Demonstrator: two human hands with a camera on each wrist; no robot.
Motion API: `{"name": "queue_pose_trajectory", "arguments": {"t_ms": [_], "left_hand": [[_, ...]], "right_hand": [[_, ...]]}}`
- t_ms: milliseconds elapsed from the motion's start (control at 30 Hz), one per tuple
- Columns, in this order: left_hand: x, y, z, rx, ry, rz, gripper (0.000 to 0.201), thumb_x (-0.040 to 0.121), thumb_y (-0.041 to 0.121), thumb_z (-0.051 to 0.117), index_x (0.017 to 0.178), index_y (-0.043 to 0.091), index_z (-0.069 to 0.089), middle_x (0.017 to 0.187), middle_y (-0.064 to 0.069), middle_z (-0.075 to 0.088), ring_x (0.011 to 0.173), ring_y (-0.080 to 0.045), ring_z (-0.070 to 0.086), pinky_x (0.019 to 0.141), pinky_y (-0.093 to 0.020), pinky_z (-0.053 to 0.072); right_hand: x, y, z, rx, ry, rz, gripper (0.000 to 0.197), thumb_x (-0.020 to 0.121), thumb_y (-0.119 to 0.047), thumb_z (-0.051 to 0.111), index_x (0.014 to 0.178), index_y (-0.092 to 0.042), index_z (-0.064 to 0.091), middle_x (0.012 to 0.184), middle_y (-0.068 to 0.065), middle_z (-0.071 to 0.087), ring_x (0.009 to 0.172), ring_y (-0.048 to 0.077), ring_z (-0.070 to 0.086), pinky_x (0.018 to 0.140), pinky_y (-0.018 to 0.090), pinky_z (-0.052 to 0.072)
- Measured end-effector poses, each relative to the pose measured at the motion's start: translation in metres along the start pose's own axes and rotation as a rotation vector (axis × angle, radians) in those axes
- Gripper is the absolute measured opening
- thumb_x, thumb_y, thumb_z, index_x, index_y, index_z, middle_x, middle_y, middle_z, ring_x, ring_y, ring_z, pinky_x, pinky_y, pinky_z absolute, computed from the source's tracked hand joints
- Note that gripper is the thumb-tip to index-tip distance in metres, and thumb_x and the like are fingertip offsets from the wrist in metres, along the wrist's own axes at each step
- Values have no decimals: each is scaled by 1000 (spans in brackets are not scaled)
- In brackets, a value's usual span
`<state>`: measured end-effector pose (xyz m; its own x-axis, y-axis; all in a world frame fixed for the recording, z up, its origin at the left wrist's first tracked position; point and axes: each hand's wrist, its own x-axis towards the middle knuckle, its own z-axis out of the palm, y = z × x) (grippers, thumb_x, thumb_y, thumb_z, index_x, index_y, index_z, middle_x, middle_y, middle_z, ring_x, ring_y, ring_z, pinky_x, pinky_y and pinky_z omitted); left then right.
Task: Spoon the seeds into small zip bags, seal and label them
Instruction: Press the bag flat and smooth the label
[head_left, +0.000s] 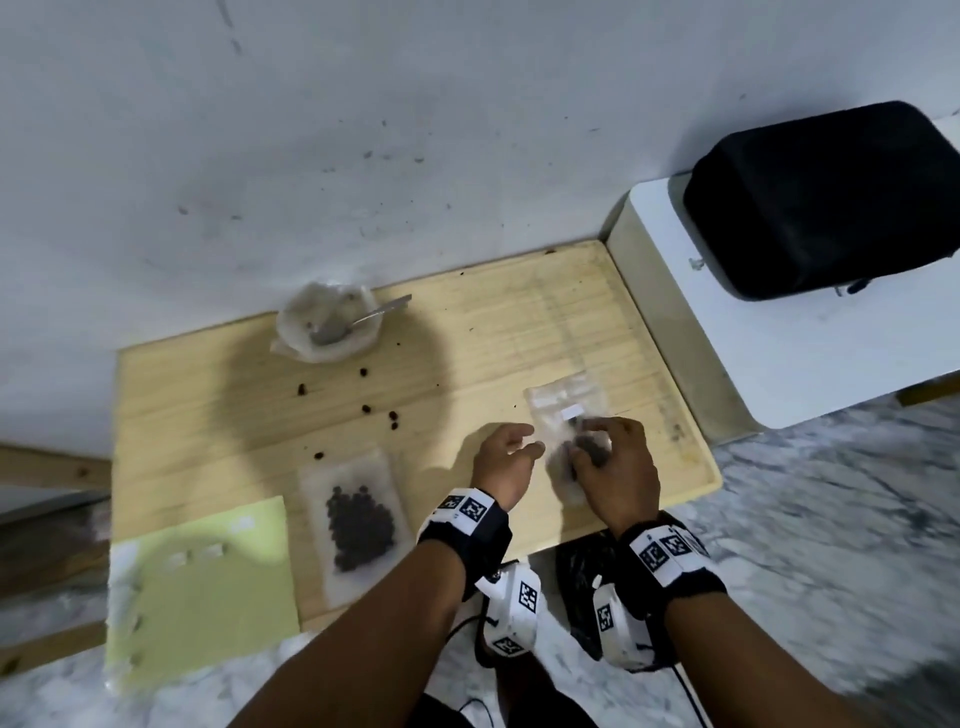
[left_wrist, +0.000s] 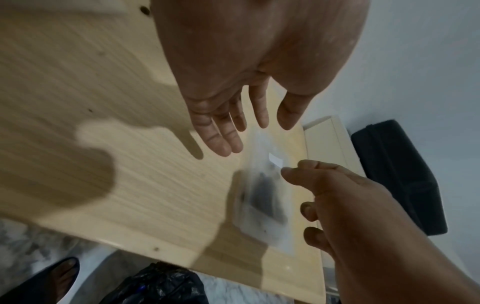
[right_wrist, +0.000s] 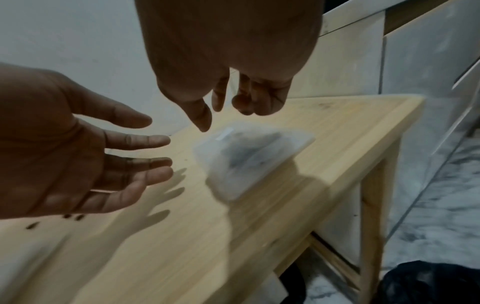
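Note:
A clear zip bag (head_left: 566, 415) (left_wrist: 262, 197) (right_wrist: 249, 156) with dark seeds and a small white label (head_left: 572, 412) lies near the right front of the wooden table (head_left: 467, 338). My right hand (head_left: 613, 457) (right_wrist: 226, 98) hovers just over it with loosely curled fingers and holds nothing. Left of the bag, my left hand (head_left: 506, 452) (right_wrist: 103, 154) is spread open and empty. A second bag of seeds (head_left: 358, 519) lies flat at the front. A bowl (head_left: 291, 332) with a spoon (head_left: 363, 319) stands at the back.
A pale green sheet (head_left: 208, 587) with white labels overhangs the front left corner. Loose seeds (head_left: 366, 408) dot the middle of the table. A black case (head_left: 826, 197) rests on a white surface (head_left: 779, 353) to the right. A black plastic bag (head_left: 582, 571) lies on the floor under the front edge.

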<state>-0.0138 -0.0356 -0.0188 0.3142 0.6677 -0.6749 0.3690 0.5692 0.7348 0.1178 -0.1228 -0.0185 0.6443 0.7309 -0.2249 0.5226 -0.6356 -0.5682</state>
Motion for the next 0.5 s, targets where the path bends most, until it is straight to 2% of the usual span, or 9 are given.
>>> {"name": "queue_pose_trajectory", "arguments": {"t_ms": [33,100,200,267,333,400,467,500], "left_hand": [[-4,-1,-9,-15,18,10,15,86,20,67,93,33,64,119,-6,67,104,-25,64,85,-40,51],[-15,-4,-32,-52,63,32,15,88,15,66,94,28,65,119,-8,67,89,-20,62,69,-28,48],[-33,-12,-73,-74,158,78,14,91,11,62,104,16,67,113,-5,68,84,-17,62,57,-16,44],[-43,-22,-104,-94,234,86,15,92,11,62,105,13,67,107,-3,67,84,-17,62,58,-16,45],[-52,-34,-135,-126,320,72,12,90,11,64,96,20,67,99,-6,66,81,-22,62,65,-28,48],[-60,-48,-162,-173,414,40,15,86,13,66,88,28,64,100,-8,67,77,-28,64,69,-37,54],[-68,-60,-185,-124,506,26,13,86,20,66,89,31,62,113,-7,63,89,-28,65,75,-37,54],[-70,-66,-193,-93,534,19,10,88,22,66,93,30,61,119,-5,60,95,-25,62,76,-35,50]], "right_hand": [[-5,-8,6,29,-10,-33,27,86,-26,71,113,-25,66,123,0,56,100,22,63,73,27,41],[-17,-26,23,96,-90,-90,22,84,-24,69,105,-24,69,112,-3,65,100,19,63,76,27,43],[-42,-57,49,160,-237,-102,15,82,-22,71,96,-24,66,100,-7,68,94,16,62,81,31,48],[-60,-79,64,130,-324,-126,13,82,-27,72,88,-30,61,92,-12,66,88,14,61,75,30,46],[-74,-98,77,110,-402,-136,17,83,-30,72,86,-36,57,92,-13,65,88,13,60,72,28,43],[-85,-111,90,73,-465,-119,23,83,-34,73,101,-38,59,102,-10,64,97,15,62,79,29,46],[-94,-118,104,0,-483,-122,44,82,-42,74,121,-34,58,117,-6,61,109,20,61,89,34,50],[-98,-121,109,-29,-484,-112,54,81,-47,74,129,-32,55,124,-4,58,113,21,60,92,36,50]]}}
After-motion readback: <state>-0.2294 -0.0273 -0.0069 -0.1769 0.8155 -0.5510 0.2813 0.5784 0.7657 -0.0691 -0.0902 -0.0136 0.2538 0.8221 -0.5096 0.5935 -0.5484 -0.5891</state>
